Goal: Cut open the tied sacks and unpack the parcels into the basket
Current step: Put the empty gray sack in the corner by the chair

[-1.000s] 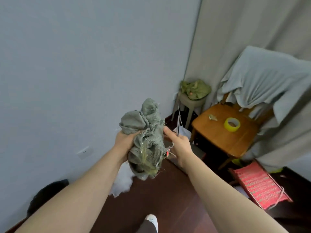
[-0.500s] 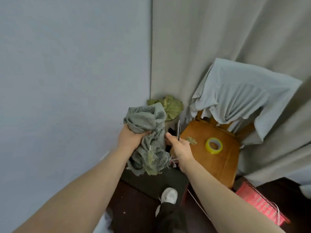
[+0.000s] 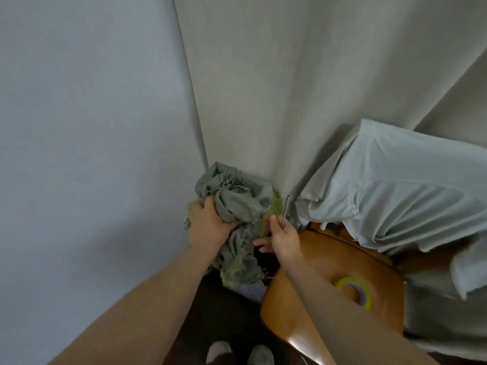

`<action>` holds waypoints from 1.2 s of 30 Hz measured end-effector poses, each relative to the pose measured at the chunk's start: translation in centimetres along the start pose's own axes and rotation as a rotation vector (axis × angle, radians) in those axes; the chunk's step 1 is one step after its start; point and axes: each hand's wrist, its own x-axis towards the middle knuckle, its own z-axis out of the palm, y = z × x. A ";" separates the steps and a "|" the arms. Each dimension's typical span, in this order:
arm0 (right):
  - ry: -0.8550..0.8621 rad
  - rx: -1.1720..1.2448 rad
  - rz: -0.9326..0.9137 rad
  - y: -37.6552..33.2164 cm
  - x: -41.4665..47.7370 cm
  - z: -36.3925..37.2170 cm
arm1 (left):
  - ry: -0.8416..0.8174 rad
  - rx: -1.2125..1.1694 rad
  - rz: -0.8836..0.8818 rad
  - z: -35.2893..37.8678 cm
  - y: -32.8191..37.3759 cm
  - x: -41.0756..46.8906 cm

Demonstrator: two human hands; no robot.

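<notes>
Where the head view looks down into the corner between wall (image 3: 79,127) and curtain (image 3: 290,88), one grey-green sack (image 3: 237,204) is held in the air, its bunched top in the left hand (image 3: 208,227), whose grip is closed, fingers curled round the cloth, and the frayed lower part hangs below. Right hand (image 3: 286,238): grip pinched on a thin metal tool (image 3: 285,209) standing upright, just beside the sack. To the right, one wooden chair (image 3: 329,262) carrying a yellow tape roll (image 3: 344,280), with pale cloth (image 3: 395,185) draped over its back.
</notes>
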 end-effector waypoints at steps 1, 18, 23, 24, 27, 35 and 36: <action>-0.004 0.010 0.002 -0.5 1.7 0.3 | -0.009 0.028 0.002 0.5 0.4 1.9; -0.006 -0.159 0.234 1.6 27.7 1.9 | -0.447 0.357 0.274 15.2 -6.8 25.2; -0.084 -0.346 0.152 6.3 32.5 4.2 | -0.506 0.496 0.153 18.4 -9.6 28.8; -0.113 -0.386 0.140 7.3 33.5 4.6 | -0.522 0.515 0.139 19.0 -9.7 29.3; -0.184 -0.467 0.194 9.3 36.0 4.8 | -0.574 0.539 0.071 20.2 -10.0 30.5; -0.009 -0.410 0.169 5.2 30.6 3.4 | -0.572 0.417 0.024 16.3 -7.4 28.6; 0.001 -0.357 0.149 4.5 29.6 3.1 | -0.583 0.353 0.044 15.2 -6.8 28.2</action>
